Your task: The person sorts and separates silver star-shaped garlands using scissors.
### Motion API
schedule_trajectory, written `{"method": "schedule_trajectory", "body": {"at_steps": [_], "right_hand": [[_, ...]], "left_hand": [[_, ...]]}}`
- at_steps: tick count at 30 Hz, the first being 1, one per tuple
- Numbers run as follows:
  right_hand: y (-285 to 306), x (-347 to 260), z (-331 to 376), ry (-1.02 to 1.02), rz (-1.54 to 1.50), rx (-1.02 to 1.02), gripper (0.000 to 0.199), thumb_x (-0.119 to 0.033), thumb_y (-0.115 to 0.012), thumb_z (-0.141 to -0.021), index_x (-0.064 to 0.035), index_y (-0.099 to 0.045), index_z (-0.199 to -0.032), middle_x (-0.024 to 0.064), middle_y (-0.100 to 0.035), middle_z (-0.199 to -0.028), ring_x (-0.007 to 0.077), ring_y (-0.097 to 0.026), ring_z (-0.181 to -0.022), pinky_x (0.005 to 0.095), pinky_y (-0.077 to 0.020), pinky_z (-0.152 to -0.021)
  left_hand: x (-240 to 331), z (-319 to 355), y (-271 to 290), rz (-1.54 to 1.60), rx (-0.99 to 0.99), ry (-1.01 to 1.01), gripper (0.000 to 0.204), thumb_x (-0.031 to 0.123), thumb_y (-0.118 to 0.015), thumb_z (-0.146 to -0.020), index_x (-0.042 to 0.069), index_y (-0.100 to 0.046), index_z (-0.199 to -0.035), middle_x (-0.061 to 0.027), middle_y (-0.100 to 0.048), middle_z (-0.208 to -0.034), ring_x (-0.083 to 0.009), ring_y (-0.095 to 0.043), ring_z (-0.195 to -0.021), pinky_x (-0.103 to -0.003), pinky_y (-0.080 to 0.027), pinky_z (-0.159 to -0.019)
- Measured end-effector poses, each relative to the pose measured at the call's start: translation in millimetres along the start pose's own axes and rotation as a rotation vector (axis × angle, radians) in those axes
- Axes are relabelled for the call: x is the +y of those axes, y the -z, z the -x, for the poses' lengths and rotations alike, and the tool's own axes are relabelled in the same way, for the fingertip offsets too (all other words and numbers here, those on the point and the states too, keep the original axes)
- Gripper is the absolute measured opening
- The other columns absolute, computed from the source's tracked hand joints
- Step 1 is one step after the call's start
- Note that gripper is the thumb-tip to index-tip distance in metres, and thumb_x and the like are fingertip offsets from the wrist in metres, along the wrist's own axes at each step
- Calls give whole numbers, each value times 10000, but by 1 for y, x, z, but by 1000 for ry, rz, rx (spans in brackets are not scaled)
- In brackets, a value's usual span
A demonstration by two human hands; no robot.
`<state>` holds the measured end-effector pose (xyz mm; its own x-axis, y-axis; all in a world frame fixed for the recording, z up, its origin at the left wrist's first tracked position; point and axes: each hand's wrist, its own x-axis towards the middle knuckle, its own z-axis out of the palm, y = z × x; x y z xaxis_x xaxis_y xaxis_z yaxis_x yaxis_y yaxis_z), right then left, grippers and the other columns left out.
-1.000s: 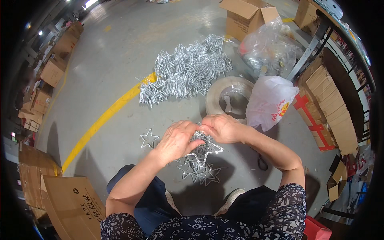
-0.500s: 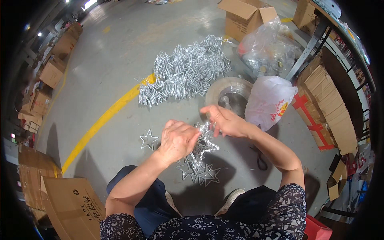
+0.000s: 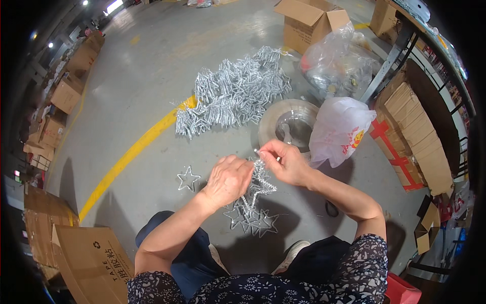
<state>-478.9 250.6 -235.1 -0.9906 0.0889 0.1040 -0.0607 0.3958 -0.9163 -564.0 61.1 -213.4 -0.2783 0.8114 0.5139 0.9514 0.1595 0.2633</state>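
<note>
My left hand (image 3: 228,180) is closed on a bunch of silver tinsel star ornaments (image 3: 262,188), holding it near the top. The stars overlap, so single ones are hard to tell apart. Close by on the right, my right hand (image 3: 287,163) pinches a thin silver end at the bunch's tip, thumb against forefinger; that piece is too small to make out fully. Below the hands, several wire-outline stars (image 3: 260,223) lie on the floor between my shoes. A single star (image 3: 188,178) rests apart to the left.
A big heap of silver stars (image 3: 235,91) lies ahead beside a yellow floor line (image 3: 136,152). To its right are a wire coil (image 3: 271,116), a white plastic bag (image 3: 339,129) and an open carton (image 3: 304,30). A black handle loop (image 3: 331,209) shows beside my right forearm.
My right hand's fingers were spread above the bunch and have come together in a pinch at its tip. My left hand stays nearly where it was, holding the stars.
</note>
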Motion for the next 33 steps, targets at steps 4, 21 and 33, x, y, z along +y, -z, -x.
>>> {"method": "schedule_trajectory", "body": {"at_steps": [4, 21, 33], "right_hand": [[-7, -12, -1, -316, -417, 54, 188, -220, -496, -963, -54, -525, -1046, 20, -594, -850, 110, -600, -754, 259, -489, -599], [-36, -27, 7, -300, -503, 164, 156, -214, -374, -1010, -67, -412, -1048, 26, -484, -728, 65, -453, -555, 223, -422, -448], [-45, -7, 5, -167, -390, 219, 106, -180, -387, -1006, -83, -406, -1043, 5, -467, -696, 52, -431, -515, 211, -397, -423]], "left_hand": [[-6, 1, 3, -30, 35, -12, 173, 77, -677, -745, 30, -635, -906, -71, -610, -777, -257, -572, -738, -371, -457, -690], [5, -3, 5, 0, 215, -7, 192, 35, -697, -723, 43, -631, -903, -77, -667, -815, -242, -641, -721, -335, -479, -665], [12, -6, 8, 280, -4, 309, 127, 93, -669, -793, 59, -645, -914, -56, -645, -789, -210, -592, -684, -330, -383, -729]]}}
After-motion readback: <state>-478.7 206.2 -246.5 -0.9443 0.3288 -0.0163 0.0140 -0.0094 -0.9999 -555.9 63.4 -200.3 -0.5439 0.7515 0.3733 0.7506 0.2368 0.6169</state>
